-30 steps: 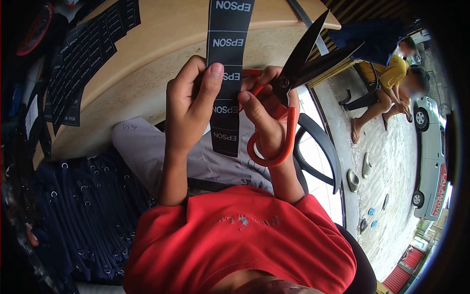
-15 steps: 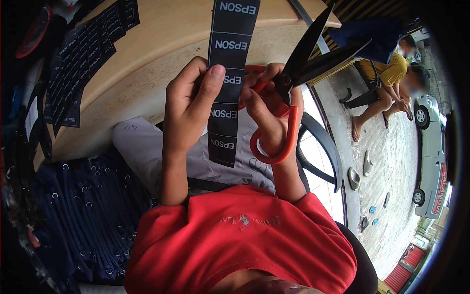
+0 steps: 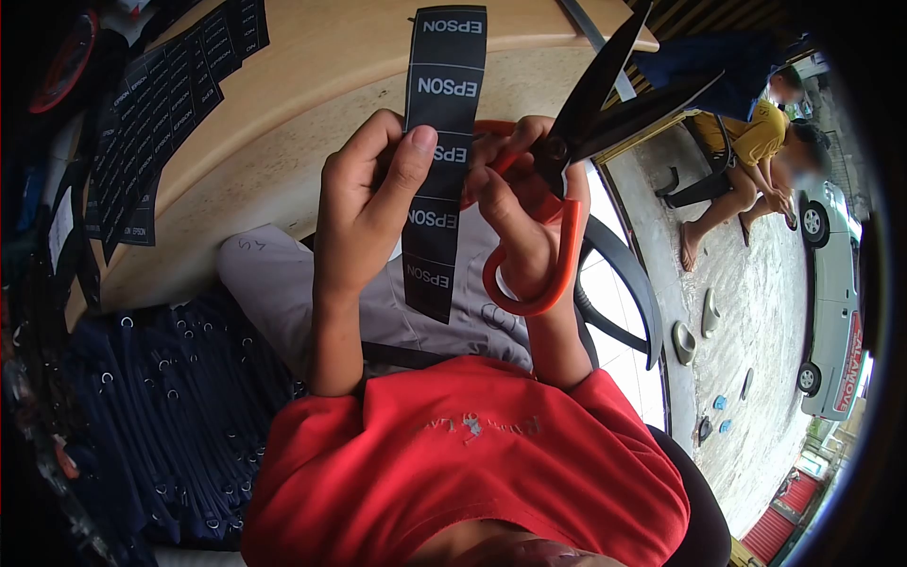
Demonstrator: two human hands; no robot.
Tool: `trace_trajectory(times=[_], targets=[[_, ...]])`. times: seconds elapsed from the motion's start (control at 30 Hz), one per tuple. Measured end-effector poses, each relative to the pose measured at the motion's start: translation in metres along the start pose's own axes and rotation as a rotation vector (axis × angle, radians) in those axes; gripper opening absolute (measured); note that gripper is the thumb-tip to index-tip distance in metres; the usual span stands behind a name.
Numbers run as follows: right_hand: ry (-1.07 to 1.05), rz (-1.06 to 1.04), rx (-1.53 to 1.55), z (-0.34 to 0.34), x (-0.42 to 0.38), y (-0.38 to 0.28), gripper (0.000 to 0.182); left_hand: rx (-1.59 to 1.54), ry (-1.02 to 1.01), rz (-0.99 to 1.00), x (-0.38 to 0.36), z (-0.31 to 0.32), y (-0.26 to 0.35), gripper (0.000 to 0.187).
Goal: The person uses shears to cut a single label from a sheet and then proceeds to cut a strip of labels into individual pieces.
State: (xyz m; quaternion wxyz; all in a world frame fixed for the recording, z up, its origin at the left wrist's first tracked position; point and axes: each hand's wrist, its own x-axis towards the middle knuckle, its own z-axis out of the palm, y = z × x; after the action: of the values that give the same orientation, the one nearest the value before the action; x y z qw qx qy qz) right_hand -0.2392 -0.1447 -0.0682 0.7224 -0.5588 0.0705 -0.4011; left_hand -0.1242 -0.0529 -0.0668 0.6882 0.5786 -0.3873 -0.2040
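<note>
A black strip of EPSON labels (image 3: 444, 87) hangs upright in front of my chest, divided by thin white lines. My left hand (image 3: 364, 203) pinches its left edge near the middle, thumb on the printed face and fingers behind. Close by on the right, my right hand (image 3: 524, 213) is closed around orange-handled scissors (image 3: 572, 236). Their dark blades stand parted and point up and to the right, away from the strip. The right fingertips reach the strip's right edge.
More black EPSON label strips (image 3: 165, 113) lie on the wooden table (image 3: 321, 80) at the left. Dark blue straps with metal rings (image 3: 170, 416) are piled below it. A black chair armrest (image 3: 619, 293) is at my right. Outside, people (image 3: 756, 151) sit near a parked van (image 3: 831, 302).
The strip has come down slightly, so its top end now shows. The scissors and right hand have shifted a little to the right; my left hand is nearly still.
</note>
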Motion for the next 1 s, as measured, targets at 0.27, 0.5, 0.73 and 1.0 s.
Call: trace_trajectory(times=[0.27,0.5,0.73,1.0], targets=[[0.023,0.024,-0.002,0.001,-0.001,-0.002,0.026,0.025,0.001,0.025,0.0,0.001,0.005,0.027],[0.001,0.059,-0.067,-0.002,-0.005,-0.001,0.029,0.051,0.044,0.04,0.001,0.0,0.003,0.031],[-0.2,0.133,-0.402,-0.012,-0.039,0.003,0.068,0.272,0.214,0.194,0.002,-0.002,-0.002,0.031],[-0.311,0.284,-0.544,-0.005,-0.054,0.007,0.073,0.4,0.253,0.258,0.001,0.001,0.004,0.026]])
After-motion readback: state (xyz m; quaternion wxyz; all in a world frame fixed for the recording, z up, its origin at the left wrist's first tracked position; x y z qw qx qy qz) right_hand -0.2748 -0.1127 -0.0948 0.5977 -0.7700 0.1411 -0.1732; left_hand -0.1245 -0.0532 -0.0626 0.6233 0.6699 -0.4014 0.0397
